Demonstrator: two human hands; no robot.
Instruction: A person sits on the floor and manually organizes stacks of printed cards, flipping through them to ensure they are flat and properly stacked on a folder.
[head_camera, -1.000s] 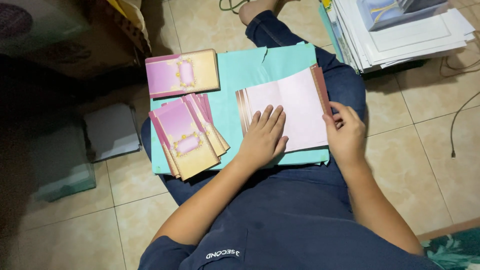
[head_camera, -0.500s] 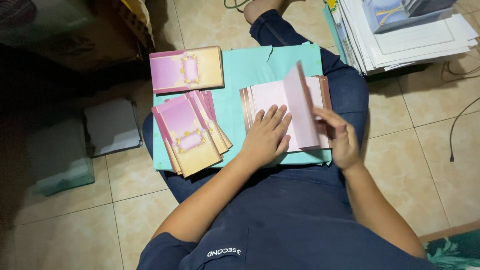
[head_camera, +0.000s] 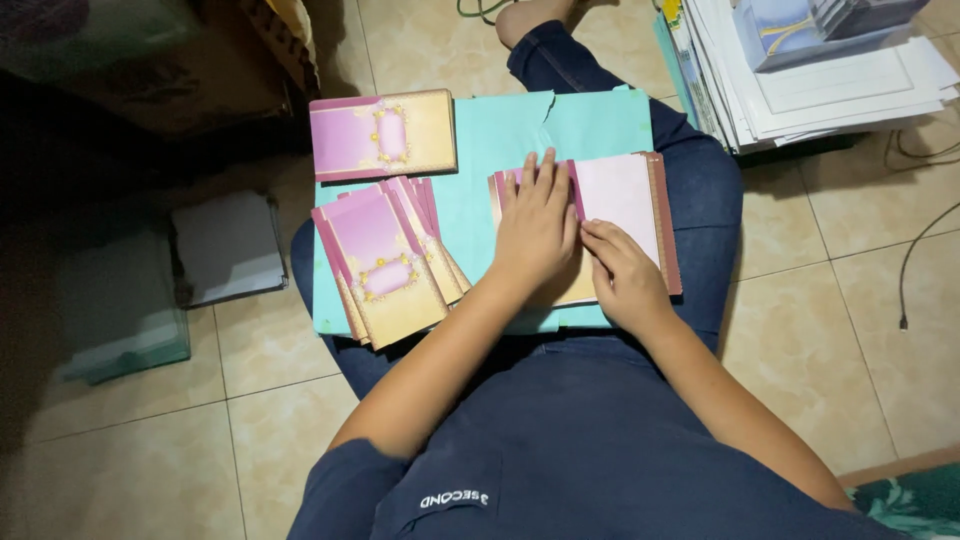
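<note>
The left hand (head_camera: 535, 235) lies flat, fingers spread and gripping nothing, on the stack of pink cards (head_camera: 620, 205) on the turquoise sheet (head_camera: 590, 125) across the lap. The right hand (head_camera: 625, 275) rests just beside it, fingers loosely curled on the same stack — pinching nothing. Left of the fingers lie a fanned pile of pink-and-gold cards (head_camera: 385, 265) and, beyond, a sideways pack (head_camera: 382, 134).

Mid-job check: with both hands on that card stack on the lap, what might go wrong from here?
The turquoise sheet serving as a work surface rests only on the knees, so a leg shift may tip it. The fanned cards overhang its near edge and might slide to the floor. The left hand and right hand press on the open stack; uneven pressure may crease a card.
</note>
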